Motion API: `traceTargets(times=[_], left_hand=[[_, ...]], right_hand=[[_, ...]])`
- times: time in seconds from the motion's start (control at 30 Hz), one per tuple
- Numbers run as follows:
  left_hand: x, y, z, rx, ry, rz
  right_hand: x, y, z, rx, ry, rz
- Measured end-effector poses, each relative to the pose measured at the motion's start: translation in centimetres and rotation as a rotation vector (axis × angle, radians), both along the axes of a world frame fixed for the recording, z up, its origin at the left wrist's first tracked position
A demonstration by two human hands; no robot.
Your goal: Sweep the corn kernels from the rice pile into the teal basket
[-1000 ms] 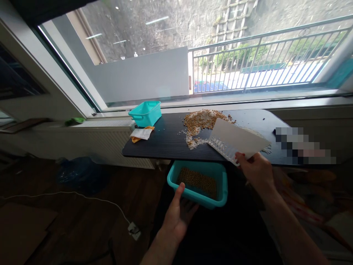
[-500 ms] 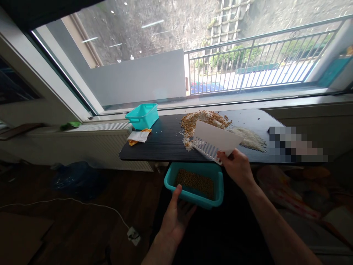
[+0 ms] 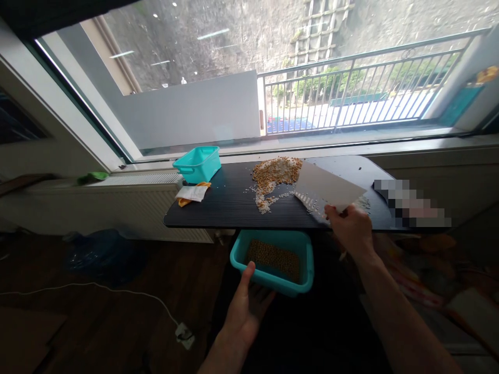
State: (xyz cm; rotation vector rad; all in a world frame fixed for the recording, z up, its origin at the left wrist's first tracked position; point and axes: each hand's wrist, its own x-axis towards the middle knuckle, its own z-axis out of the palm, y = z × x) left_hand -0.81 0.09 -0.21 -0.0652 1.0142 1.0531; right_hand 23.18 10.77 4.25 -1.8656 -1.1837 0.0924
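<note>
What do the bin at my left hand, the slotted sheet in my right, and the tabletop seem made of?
Nearer teal bin: probably moulded plastic, smooth, with seamless rounded corners.
White slotted sheet: likely thin plastic, matte, flat and evenly coloured; stiff card is possible.
Black tabletop: perhaps wood-grain laminate, with fine streaks and a soft sheen.

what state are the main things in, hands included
left hand: gripping the near bin
near bin: open, holding brown grains
right hand: gripping the slotted sheet
slotted sheet: tilted over the table
grain pile: loose, brown and white mixed
far bin: upright on the table
orange-and-white bundle: lying flat
blue jug: on its side, apparently
</note>
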Motion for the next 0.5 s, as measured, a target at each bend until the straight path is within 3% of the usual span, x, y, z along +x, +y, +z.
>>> traceTargets(times=[0.3, 0.5], left_hand=[[0.2, -0.1, 0.4, 0.007, 0.022, -0.010], [0.0, 0.0, 0.4, 0.001, 0.004, 0.007]], right_hand=[[-4.0, 2.2, 0.8, -0.014, 0.036, 0.100], [-1.6, 1.3, 0.0, -0.031, -0.053, -0.006]])
